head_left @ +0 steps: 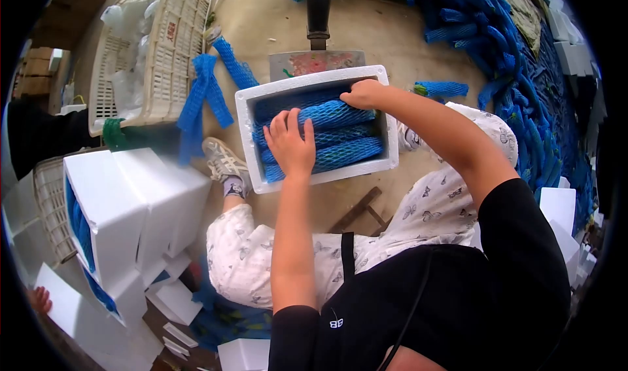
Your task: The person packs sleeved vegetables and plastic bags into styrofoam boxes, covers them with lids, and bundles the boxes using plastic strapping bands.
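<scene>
A white foam box (244, 142) sits in front of me, holding several long rolls in blue netting (343, 154) laid side by side; green shows through the mesh. My left hand (291, 142) rests on the rolls with its fingers spread. At the box's far right inner side, my right hand (362, 94) has its fingers curled closed beside the end of the uppermost bright roll. What they pinch, if anything, is hidden. The far part of the box's inside lies in shadow.
Behind the box is a metal plate (281, 65) with a black upright. Loose blue netting (204, 93) lies left, near a cream plastic crate (186, 24). Stacked white foam boxes (118, 201) stand at left; a heap of blue-netted rolls (477, 44) fills the right. Another person's hand (42, 300) shows lower left.
</scene>
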Demonstrator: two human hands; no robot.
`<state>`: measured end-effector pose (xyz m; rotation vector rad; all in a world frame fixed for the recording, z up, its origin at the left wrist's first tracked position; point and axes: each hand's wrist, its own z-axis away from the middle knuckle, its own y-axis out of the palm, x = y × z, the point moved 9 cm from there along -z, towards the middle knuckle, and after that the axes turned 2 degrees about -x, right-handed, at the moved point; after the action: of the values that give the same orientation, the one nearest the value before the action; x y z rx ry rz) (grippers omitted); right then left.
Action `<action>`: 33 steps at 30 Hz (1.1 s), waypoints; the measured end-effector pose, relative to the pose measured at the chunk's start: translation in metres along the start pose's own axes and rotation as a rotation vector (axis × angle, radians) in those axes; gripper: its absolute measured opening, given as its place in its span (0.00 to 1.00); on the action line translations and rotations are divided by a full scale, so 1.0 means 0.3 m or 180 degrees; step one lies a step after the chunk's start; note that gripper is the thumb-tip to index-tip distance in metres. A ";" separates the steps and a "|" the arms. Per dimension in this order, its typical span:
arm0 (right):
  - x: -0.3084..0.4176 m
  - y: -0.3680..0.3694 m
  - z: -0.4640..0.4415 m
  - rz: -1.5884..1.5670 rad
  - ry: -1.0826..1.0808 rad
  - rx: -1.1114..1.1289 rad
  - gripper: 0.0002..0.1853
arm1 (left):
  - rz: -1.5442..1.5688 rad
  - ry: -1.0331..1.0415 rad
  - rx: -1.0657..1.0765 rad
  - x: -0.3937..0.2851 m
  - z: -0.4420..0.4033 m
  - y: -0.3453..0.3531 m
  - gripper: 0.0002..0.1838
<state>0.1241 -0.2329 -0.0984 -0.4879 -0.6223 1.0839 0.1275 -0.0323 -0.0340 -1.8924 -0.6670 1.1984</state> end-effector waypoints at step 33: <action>-0.149 -0.492 0.557 0.0696 -0.1998 -0.1003 0.20 | -0.0743 -0.0491 0.1291 -0.003 -0.071 0.090 0.14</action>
<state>0.0930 -0.3211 0.1089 -0.4922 -1.3294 1.3642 0.1471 -0.0551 -0.0506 -1.3594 -0.6494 1.2284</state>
